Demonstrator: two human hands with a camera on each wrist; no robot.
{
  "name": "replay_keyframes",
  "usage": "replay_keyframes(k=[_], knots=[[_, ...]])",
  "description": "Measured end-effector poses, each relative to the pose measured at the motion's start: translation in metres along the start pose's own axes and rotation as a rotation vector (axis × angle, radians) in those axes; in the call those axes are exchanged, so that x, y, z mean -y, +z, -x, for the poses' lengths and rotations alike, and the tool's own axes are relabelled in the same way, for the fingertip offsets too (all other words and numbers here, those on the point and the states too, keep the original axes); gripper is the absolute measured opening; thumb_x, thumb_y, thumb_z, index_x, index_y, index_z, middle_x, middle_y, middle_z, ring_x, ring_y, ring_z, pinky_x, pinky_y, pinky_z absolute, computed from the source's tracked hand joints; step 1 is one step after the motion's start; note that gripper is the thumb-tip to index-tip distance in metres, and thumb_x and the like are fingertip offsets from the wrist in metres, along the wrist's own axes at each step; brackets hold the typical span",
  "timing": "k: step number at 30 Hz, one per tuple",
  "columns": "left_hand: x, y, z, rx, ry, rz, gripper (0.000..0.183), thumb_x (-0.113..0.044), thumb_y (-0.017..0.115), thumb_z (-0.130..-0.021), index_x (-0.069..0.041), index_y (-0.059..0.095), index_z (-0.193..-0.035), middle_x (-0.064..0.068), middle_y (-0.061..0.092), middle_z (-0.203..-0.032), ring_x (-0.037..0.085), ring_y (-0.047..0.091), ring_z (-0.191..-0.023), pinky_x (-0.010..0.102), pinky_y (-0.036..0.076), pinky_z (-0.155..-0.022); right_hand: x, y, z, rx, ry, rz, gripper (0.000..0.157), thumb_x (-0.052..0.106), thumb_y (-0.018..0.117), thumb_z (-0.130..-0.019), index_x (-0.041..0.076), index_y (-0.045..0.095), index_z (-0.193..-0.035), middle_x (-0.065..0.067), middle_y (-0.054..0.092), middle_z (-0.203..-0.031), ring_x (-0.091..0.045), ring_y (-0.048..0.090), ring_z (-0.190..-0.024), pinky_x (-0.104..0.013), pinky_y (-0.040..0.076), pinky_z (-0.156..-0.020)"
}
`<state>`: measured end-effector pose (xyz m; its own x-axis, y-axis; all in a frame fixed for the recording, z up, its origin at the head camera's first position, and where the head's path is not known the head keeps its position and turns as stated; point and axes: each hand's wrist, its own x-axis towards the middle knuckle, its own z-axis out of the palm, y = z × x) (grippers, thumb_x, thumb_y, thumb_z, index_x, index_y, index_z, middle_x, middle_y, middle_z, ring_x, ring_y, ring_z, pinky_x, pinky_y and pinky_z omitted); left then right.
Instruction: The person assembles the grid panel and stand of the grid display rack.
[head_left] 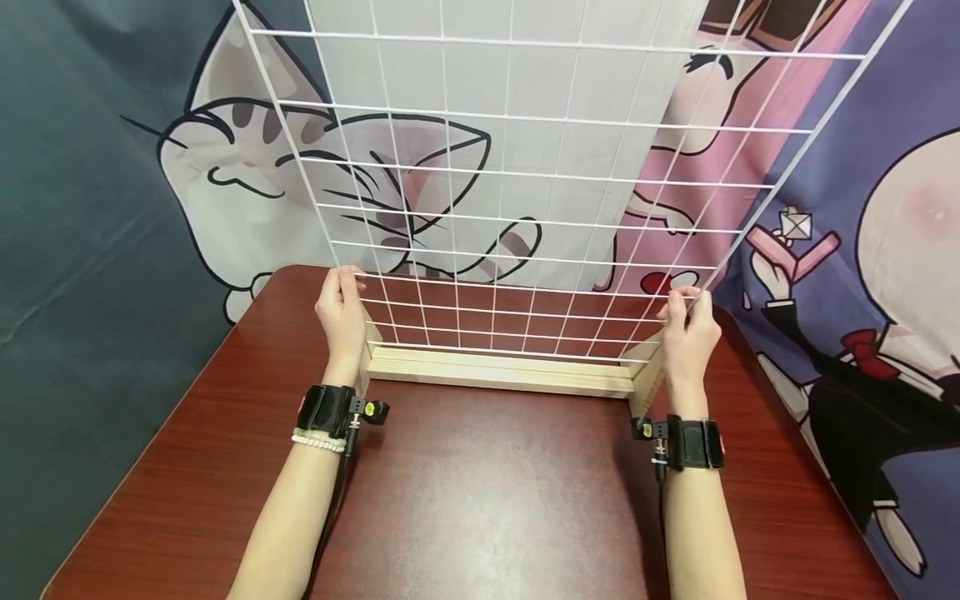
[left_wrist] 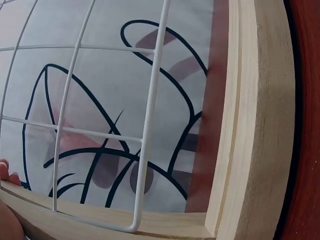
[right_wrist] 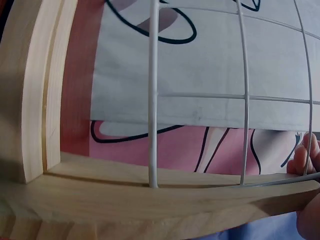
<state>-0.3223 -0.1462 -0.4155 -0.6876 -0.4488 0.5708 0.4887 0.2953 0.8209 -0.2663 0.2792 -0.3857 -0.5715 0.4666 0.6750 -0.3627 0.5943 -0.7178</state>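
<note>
A white wire grid panel (head_left: 480,250) stands upright above a pale wooden base (head_left: 502,379) with short side pieces. My left hand (head_left: 341,317) grips the grid's left edge, and my right hand (head_left: 688,333) grips its right edge. In the left wrist view, the grid's lower corner (left_wrist: 134,227) lies along a grooved wooden side piece, apart from the grooved base bar (left_wrist: 245,120). A similar gap shows in the right wrist view between the grid's end wire (right_wrist: 153,95) and the base bar (right_wrist: 42,90). Fingertips (right_wrist: 302,155) curl at the grid there.
The wooden base stands on a reddish-brown table (head_left: 487,483) near its far edge. Behind hangs a cloth with cartoon cats (head_left: 247,183) and figures, with more cloth at the right (head_left: 810,292). Both wrists wear black straps with small cameras (head_left: 371,410).
</note>
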Motion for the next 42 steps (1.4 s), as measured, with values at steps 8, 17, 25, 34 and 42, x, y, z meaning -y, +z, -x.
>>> replay_keyframes(k=[8, 17, 25, 34, 42], knots=[[0.002, 0.001, 0.001, -0.007, -0.022, 0.013, 0.034, -0.023, 0.043, -0.104, 0.003, 0.063, -0.099, -0.001, 0.058, -0.077, 0.004, 0.054, -0.076, 0.016, 0.032, -0.062, 0.014, 0.005, 0.003, -0.115, 0.031, -0.028, 0.030, 0.015, 0.047, -0.098, -0.012, 0.060, -0.089, 0.035, 0.046, -0.053, 0.017, 0.043, -0.049, -0.006, 0.032, -0.055], [-0.032, -0.003, 0.008, -0.002, -0.001, 0.042, 0.030, -0.011, 0.041, -0.103, 0.011, 0.060, -0.100, -0.027, 0.050, -0.075, -0.010, 0.049, -0.075, 0.014, 0.032, -0.062, 0.031, 0.006, 0.006, -0.141, 0.055, -0.039, 0.028, 0.007, 0.043, -0.095, -0.014, 0.058, -0.088, 0.033, 0.044, -0.051, 0.018, 0.040, -0.049, -0.007, 0.030, -0.054], [-0.036, -0.004, 0.009, 0.006, -0.001, 0.035, 0.030, -0.011, 0.042, -0.102, 0.013, 0.059, -0.098, -0.025, 0.050, -0.076, -0.009, 0.049, -0.075, 0.014, 0.032, -0.061, 0.002, 0.008, 0.002, -0.130, 0.109, 0.008, 0.026, 0.009, 0.042, -0.095, -0.005, 0.062, -0.086, 0.031, 0.046, -0.050, 0.010, 0.046, -0.048, -0.010, 0.033, -0.052], [-0.036, -0.004, 0.009, 0.008, 0.033, 0.014, 0.028, -0.008, 0.042, -0.102, 0.013, 0.059, -0.097, -0.013, 0.050, -0.079, -0.012, 0.048, -0.076, 0.012, 0.031, -0.061, 0.003, 0.008, 0.003, -0.135, 0.109, 0.024, 0.024, 0.003, 0.041, -0.091, -0.005, 0.063, -0.087, 0.033, 0.043, -0.051, 0.010, 0.042, -0.048, -0.010, 0.027, -0.051], [-0.035, -0.003, 0.008, 0.007, 0.042, 0.003, 0.028, -0.009, 0.040, -0.103, 0.011, 0.059, -0.096, 0.024, 0.056, -0.084, -0.013, 0.048, -0.078, 0.013, 0.032, -0.065, 0.001, 0.008, 0.000, -0.130, 0.094, 0.022, 0.022, 0.002, 0.040, -0.087, -0.005, 0.060, -0.087, 0.022, 0.048, -0.052, 0.014, 0.041, -0.049, -0.012, 0.027, -0.051]])
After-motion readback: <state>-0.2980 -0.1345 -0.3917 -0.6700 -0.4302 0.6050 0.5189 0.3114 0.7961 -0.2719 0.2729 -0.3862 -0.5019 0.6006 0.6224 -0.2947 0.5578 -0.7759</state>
